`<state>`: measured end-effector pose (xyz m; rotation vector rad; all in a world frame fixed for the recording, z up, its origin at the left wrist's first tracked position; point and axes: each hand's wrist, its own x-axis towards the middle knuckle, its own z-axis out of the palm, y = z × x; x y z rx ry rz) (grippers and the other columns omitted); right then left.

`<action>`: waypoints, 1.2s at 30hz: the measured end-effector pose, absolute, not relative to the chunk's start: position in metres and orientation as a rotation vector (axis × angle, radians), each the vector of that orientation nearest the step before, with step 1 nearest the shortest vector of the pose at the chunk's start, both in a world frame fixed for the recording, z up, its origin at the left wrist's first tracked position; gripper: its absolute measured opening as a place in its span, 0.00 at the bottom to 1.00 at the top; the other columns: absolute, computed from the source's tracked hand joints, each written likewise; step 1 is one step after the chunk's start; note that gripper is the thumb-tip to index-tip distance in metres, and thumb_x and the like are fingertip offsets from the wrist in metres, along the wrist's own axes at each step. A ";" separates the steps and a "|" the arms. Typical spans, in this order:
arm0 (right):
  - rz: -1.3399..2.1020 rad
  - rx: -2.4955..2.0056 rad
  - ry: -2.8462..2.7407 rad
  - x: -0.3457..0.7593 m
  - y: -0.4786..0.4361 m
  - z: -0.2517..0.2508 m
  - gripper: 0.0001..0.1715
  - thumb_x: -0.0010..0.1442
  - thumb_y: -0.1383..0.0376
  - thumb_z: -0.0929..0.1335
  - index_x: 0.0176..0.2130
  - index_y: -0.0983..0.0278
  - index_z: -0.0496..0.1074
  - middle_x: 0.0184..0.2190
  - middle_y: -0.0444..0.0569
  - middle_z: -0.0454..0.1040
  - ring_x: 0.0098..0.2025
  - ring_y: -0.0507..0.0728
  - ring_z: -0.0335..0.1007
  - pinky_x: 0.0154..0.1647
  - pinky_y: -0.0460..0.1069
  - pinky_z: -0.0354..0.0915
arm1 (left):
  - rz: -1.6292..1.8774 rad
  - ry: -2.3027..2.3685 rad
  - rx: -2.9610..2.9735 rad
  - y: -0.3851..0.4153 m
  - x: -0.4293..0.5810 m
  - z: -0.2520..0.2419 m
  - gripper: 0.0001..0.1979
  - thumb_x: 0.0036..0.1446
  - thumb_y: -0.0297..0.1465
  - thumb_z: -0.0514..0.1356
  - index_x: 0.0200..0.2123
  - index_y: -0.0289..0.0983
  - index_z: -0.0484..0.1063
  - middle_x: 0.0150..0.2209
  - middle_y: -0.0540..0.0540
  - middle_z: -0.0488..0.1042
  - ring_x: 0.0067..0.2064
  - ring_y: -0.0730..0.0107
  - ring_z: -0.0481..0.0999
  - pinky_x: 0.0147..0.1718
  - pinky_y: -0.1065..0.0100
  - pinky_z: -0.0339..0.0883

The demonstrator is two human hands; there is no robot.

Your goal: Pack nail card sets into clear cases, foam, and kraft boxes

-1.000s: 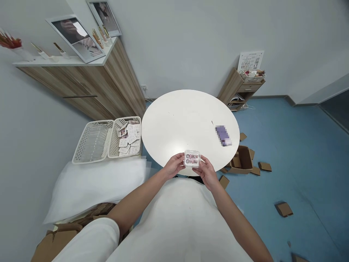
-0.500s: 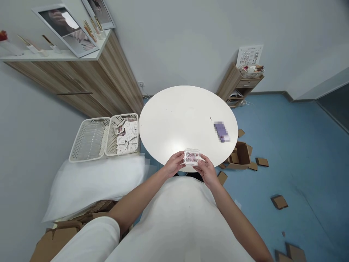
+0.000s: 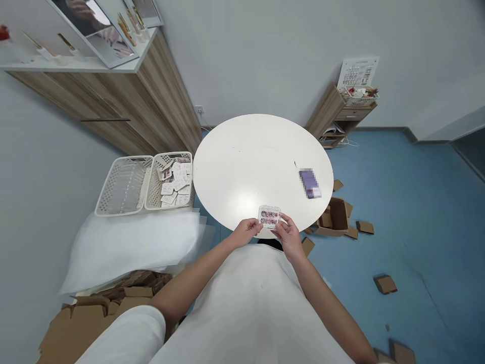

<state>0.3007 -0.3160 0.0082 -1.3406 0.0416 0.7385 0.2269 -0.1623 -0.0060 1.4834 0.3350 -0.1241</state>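
Observation:
A small clear plastic case with rows of pink and dark press-on nails sits between my two hands at the near edge of the round white table. My left hand pinches its left side with curled fingers. My right hand grips its right side, thumb on top. The case is held just above the tabletop.
A purple blurred flat object lies on the table's right side. Two white baskets stand to the left, one holding several white packets. White sheets lie below them. Open cardboard boxes and scraps litter the blue floor.
The case and both hands have shifted slightly right and nearer the table's edge; the view has tilted a little. Both hands keep their hold.

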 end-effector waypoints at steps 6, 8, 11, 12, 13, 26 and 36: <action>0.784 -1.352 -0.009 0.323 -0.319 0.008 0.28 0.44 0.57 0.71 0.45 0.58 0.63 0.40 0.48 0.72 0.41 0.56 0.69 0.44 0.55 0.66 | -0.107 0.398 1.630 -0.169 0.235 -0.001 0.19 0.54 0.45 0.50 0.22 0.36 0.60 0.20 0.54 0.59 0.23 0.78 0.57 0.23 0.74 0.52; 0.806 -1.358 -0.014 0.331 -0.322 0.008 0.28 0.43 0.57 0.72 0.44 0.58 0.64 0.41 0.48 0.71 0.41 0.56 0.69 0.42 0.54 0.67 | -0.100 0.433 1.674 -0.174 0.239 0.000 0.19 0.54 0.45 0.50 0.22 0.36 0.59 0.20 0.55 0.57 0.23 0.78 0.55 0.22 0.74 0.50; 0.818 -1.384 0.018 0.345 -0.328 0.005 0.30 0.40 0.57 0.73 0.43 0.59 0.64 0.34 0.45 0.72 0.37 0.55 0.70 0.39 0.55 0.68 | -0.074 0.485 1.738 -0.184 0.247 0.000 0.18 0.54 0.44 0.50 0.22 0.36 0.58 0.20 0.55 0.56 0.23 0.78 0.55 0.22 0.74 0.49; 0.816 -1.402 0.031 0.350 -0.330 0.002 0.30 0.39 0.58 0.74 0.42 0.60 0.64 0.30 0.43 0.71 0.34 0.55 0.70 0.38 0.54 0.68 | -0.066 0.502 1.755 -0.188 0.250 -0.001 0.18 0.54 0.44 0.50 0.22 0.36 0.59 0.20 0.55 0.55 0.23 0.78 0.54 0.22 0.74 0.49; 0.823 -1.414 0.028 0.355 -0.332 -0.001 0.31 0.38 0.59 0.74 0.42 0.60 0.64 0.29 0.42 0.70 0.33 0.54 0.70 0.37 0.54 0.69 | -0.056 0.519 1.765 -0.192 0.253 -0.003 0.18 0.54 0.44 0.50 0.22 0.36 0.59 0.19 0.56 0.54 0.23 0.78 0.54 0.22 0.74 0.48; 0.974 -1.402 0.116 0.399 -0.341 -0.048 0.28 0.41 0.59 0.72 0.42 0.59 0.63 0.39 0.45 0.69 0.43 0.55 0.68 0.40 0.49 0.68 | 0.253 0.843 1.595 -0.219 0.257 -0.008 0.20 0.53 0.40 0.55 0.48 0.40 0.64 0.47 0.42 0.65 0.45 0.66 0.68 0.43 0.64 0.64; 1.089 -1.504 -0.162 0.386 -0.284 -0.033 0.28 0.45 0.57 0.71 0.45 0.60 0.63 0.42 0.47 0.67 0.40 0.55 0.69 0.41 0.53 0.67 | 0.405 0.961 1.524 -0.204 0.248 -0.015 0.21 0.53 0.35 0.57 0.51 0.41 0.62 0.48 0.42 0.64 0.48 0.65 0.67 0.45 0.60 0.64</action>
